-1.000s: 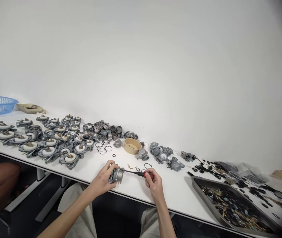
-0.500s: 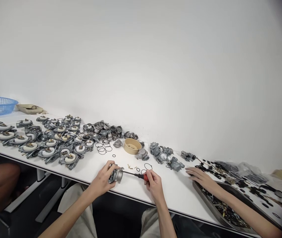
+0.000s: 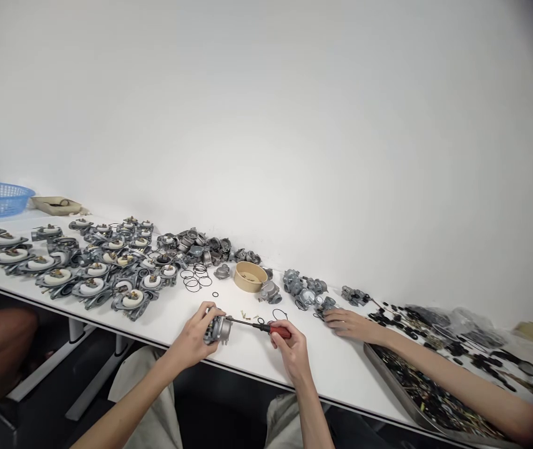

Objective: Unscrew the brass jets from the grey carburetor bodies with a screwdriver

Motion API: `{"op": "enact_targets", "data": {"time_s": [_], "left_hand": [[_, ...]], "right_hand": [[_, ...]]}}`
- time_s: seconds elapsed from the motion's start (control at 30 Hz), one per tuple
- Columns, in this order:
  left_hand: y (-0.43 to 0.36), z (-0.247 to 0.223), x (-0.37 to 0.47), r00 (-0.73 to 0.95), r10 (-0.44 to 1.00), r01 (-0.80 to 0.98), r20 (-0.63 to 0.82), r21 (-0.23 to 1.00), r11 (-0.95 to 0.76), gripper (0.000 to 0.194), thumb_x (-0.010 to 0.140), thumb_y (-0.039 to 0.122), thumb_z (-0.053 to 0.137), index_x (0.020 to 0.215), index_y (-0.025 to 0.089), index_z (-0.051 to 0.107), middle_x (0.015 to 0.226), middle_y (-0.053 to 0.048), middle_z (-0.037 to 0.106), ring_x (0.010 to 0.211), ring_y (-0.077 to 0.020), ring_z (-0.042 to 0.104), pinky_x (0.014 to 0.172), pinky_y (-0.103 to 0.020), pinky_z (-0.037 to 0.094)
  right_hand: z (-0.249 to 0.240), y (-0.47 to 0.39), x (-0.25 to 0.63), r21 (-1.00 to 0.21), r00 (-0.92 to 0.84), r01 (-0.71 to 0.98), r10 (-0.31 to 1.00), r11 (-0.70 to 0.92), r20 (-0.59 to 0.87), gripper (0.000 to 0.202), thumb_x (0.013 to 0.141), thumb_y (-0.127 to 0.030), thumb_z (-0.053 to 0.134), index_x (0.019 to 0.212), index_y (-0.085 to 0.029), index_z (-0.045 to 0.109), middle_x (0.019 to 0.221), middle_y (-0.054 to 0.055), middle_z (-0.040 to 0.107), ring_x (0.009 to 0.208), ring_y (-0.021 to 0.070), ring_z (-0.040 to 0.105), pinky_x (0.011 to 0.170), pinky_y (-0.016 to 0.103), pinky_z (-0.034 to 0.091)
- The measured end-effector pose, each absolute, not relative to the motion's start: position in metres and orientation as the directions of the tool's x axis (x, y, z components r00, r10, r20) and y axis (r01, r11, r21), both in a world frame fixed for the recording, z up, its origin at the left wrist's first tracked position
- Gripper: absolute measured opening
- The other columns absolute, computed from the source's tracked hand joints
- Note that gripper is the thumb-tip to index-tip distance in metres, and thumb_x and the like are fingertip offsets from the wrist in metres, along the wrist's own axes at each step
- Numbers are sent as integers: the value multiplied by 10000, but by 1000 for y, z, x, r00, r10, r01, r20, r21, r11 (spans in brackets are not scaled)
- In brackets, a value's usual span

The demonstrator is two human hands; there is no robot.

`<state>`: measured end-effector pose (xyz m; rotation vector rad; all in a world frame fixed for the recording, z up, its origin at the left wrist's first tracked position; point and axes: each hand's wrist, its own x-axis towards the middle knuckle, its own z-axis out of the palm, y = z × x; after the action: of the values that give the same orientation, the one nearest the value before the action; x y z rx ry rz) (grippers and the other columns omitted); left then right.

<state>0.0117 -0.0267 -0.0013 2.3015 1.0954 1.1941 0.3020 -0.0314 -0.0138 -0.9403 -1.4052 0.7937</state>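
While the left hand [image 3: 195, 337] grips a grey metal part [image 3: 224, 330] on the near side of the tan bowl [image 3: 248, 285], the right hand [image 3: 294, 350] is closed around a red-handled screwdriver [image 3: 280, 331], its shaft reaching to the part; whether the tip touches is too small to tell. Small brass pieces [image 3: 244, 315] lie on the bench [image 3: 336, 374] just before the bowl, and a co-worker's hand [image 3: 348, 324] reaches over metal castings [image 3: 308, 298] to its right.
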Motion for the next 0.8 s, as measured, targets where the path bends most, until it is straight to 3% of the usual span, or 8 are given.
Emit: {"op": "enact_targets", "data": {"time_s": [0.2,0.3,0.4,0.47,0.57,0.67,0.73,0.8], "left_hand": [[-25,0,14,308,775,450,552,633,-630,546,704,74,623,1210,270,561,1266,-60,495,1118,-234,600,944,-331,493],[-18,0,13,211,824,382,526,732,-565,500,684,125,693,1158,246,594,1180,-54,558,1081,-239,605,947,-358,492],[-8,0,9,130,935,214,329,912,-351,554,678,277,790,1190,224,586,1090,-60,606,835,-192,636,716,-311,537],[-3,1,5,137,978,27,158,986,-163,611,701,392,801,1233,212,562,1037,-60,622,603,-108,562,505,-237,456],[-1,5,2,162,983,-226,92,973,-54,628,708,480,804,1218,192,579,1056,-76,629,575,-77,522,433,-196,374],[-2,8,1,166,982,-309,88,951,-33,609,716,513,798,1195,185,611,1073,-86,635,648,-99,557,463,-197,409],[-2,7,1,161,984,-303,76,953,-24,616,721,525,791,1203,185,613,1114,-100,629,662,-104,565,476,-207,435],[-1,4,1,152,985,-287,80,957,-34,630,720,526,793,1217,189,602,1177,-118,611,694,-117,584,489,-215,465]], "right_hand": [[-13,-31,295,-892,85,85,889,444,451,289,826,-429,722,948,-173,662,658,-2,600,556,141,516,553,269,428],[-12,-29,292,-865,312,3,822,501,477,345,809,-412,743,1048,-192,625,752,7,638,577,134,544,571,272,458],[0,-30,299,-798,598,-71,666,598,446,421,804,-408,742,1147,-218,588,871,27,640,715,161,611,632,288,501],[15,-31,305,-746,657,-78,597,661,460,413,827,-390,713,1187,-236,583,891,29,628,810,181,632,692,310,521],[42,-31,304,-715,548,-131,651,687,525,338,856,-341,641,1185,-286,588,829,-3,601,750,178,631,701,355,536],[59,-26,282,-839,313,-109,820,532,479,137,809,-285,601,909,-229,677,636,-32,520,521,135,513,496,268,440],[62,-21,257,-898,141,99,888,428,438,142,786,-257,590,778,-199,719,546,-36,477,472,119,424,470,251,374],[60,-18,231,-832,-3,374,898,409,440,164,766,-253,618,750,-202,773,621,7,588,559,142,476,556,273,408]]}}
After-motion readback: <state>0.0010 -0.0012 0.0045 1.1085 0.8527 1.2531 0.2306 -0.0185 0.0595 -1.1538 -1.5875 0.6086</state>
